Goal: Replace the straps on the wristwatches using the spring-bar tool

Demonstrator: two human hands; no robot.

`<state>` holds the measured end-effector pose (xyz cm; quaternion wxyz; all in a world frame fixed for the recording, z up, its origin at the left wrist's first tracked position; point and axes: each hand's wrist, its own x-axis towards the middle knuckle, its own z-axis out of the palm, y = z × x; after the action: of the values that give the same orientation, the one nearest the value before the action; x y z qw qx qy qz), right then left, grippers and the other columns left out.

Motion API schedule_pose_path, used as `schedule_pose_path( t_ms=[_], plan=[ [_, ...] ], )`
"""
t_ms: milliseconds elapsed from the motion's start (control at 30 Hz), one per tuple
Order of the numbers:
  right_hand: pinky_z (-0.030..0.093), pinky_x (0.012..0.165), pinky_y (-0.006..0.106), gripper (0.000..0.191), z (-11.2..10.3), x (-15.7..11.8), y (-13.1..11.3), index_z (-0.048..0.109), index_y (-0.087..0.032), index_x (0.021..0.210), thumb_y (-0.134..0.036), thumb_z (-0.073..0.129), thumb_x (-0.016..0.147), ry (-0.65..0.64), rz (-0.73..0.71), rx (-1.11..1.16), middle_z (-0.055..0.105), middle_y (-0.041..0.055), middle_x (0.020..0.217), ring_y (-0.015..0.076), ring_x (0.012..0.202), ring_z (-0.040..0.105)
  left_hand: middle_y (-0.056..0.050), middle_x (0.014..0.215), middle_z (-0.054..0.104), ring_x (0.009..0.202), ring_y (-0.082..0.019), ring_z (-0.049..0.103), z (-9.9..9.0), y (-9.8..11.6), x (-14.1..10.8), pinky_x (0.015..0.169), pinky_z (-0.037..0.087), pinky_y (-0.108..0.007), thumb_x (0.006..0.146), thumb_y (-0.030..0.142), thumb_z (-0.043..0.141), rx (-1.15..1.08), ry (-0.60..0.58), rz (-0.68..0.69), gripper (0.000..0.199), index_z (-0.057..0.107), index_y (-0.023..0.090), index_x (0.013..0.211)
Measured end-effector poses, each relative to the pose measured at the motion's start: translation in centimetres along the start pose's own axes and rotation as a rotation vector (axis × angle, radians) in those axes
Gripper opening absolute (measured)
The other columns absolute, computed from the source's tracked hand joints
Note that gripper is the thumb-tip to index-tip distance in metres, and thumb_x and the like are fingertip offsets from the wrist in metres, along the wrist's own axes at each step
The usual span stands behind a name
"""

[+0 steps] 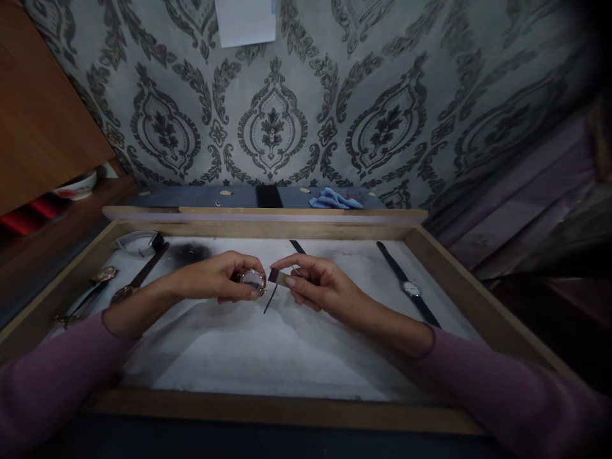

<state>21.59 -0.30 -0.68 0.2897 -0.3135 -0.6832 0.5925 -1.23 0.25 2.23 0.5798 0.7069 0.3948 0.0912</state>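
My left hand is closed around a round watch case with a gold-coloured rim, held over the tray without a strap visible. Close beside it, my right hand pinches a small flat piece, dark at one end and pale at the other. The two held things are nearly touching; I cannot tell whether they meet. Below the fingertips a thin dark rod slants down; whether it is held or lying is unclear. A dark strap shows behind my right hand, its lower part hidden.
A wooden-rimmed tray with a white lining surrounds my hands. Several watches lie at its left, including a brown-strapped watch. A dark-strapped watch lies at the right. Behind the rim sits a blue cloth; a bowl stands far left.
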Motion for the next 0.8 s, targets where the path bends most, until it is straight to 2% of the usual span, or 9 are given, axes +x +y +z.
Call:
schedule_pose_path(
  t_ms=[133, 367, 800],
  plan=[
    [0.024, 0.042, 0.019, 0.029, 0.1, -0.2, -0.1, 0.06, -0.014, 0.112, -0.031, 0.055, 0.089, 0.006, -0.045, -0.052, 0.047, -0.0066, 0.056, 0.005, 0.044, 0.033, 0.007, 0.063, 0.044, 0.049, -0.006, 0.037, 0.6, 0.6, -0.2, 0.044, 0.031, -0.019, 0.078, 0.033, 0.061, 0.054, 0.063, 0.029, 0.022, 0.055, 0.015, 0.089],
    [0.027, 0.046, 0.021, 0.024, 0.1, -0.3, -0.1, 0.062, -0.016, 0.11, -0.023, 0.052, 0.089, 0.005, -0.106, -0.148, 0.047, -0.0058, 0.058, 0.0069, 0.049, 0.036, 0.007, 0.06, 0.04, 0.054, -0.006, 0.034, 1.3, 0.7, -0.3, 0.049, 0.027, -0.019, 0.076, 0.016, 0.055, 0.266, 0.182, 0.119, 0.002, 0.053, 0.015, 0.077],
    [0.033, 0.051, 0.022, 0.027, 0.1, -0.3, 0.1, 0.063, -0.018, 0.11, -0.02, 0.049, 0.088, 0.04, -0.154, -0.268, 0.052, -0.0024, 0.065, 0.0095, 0.055, 0.043, 0.008, 0.053, 0.039, 0.049, -0.007, 0.037, 1.8, 0.8, -0.4, 0.049, 0.025, -0.021, 0.076, 0.016, 0.052, 0.583, 0.278, 0.171, 0.003, 0.055, 0.017, 0.077]
  ],
)
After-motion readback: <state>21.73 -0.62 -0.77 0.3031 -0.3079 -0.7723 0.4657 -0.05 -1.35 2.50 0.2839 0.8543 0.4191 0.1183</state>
